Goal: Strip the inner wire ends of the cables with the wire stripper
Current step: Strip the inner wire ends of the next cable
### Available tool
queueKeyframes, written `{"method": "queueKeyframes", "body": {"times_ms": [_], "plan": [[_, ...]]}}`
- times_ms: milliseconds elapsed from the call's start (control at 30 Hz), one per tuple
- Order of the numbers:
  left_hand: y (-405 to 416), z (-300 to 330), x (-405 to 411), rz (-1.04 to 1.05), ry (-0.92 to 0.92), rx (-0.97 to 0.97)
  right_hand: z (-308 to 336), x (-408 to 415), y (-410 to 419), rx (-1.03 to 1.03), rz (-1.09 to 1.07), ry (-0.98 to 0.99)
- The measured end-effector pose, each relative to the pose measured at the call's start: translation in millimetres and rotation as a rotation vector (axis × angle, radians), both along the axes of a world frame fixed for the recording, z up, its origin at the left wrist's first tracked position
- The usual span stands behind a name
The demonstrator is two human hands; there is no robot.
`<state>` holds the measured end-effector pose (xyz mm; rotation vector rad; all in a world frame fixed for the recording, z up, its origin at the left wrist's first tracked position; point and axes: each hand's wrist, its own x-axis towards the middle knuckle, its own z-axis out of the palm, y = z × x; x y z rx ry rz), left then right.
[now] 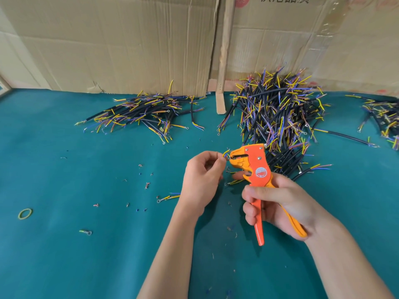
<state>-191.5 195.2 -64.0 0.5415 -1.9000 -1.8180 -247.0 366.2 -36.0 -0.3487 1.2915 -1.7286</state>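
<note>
My right hand (pixel 278 203) grips the handles of an orange wire stripper (pixel 250 162), its jaws pointing left. My left hand (pixel 203 175) pinches the coloured inner wires of a cable (pixel 225 153) right at the stripper's jaws. The rest of that cable is hidden behind my left hand, apart from a short piece (pixel 234 181) showing below the tool. A big heap of black cables (pixel 278 113) with yellow, blue and purple inner wires lies just behind the stripper. A flatter pile of cables (pixel 146 111) lies to the back left.
The table has a teal cloth (pixel 86 244) strewn with small insulation scraps. Cardboard sheets (pixel 129 39) stand along the back. A wooden stick (pixel 224 61) leans between them. A third cable pile (pixel 386 119) is at the far right. A yellow-green rubber band (pixel 25 213) and a loose ring terminal (pixel 86 232) lie at left.
</note>
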Motion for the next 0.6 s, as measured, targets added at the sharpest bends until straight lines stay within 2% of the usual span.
{"method": "queueKeyframes", "body": {"times_ms": [267,467,600], "plan": [[0,-2,1,0.004,0.057,0.040,-6,0,-8,0.005,-0.117,0.021],[-3,-1,0,0.055,0.124,0.150,-6,8,-15,-0.106,-0.165,-0.069],[-2,-1,-1,0.080,0.134,0.134,2,1,-3,-0.128,-0.098,-0.029]]}}
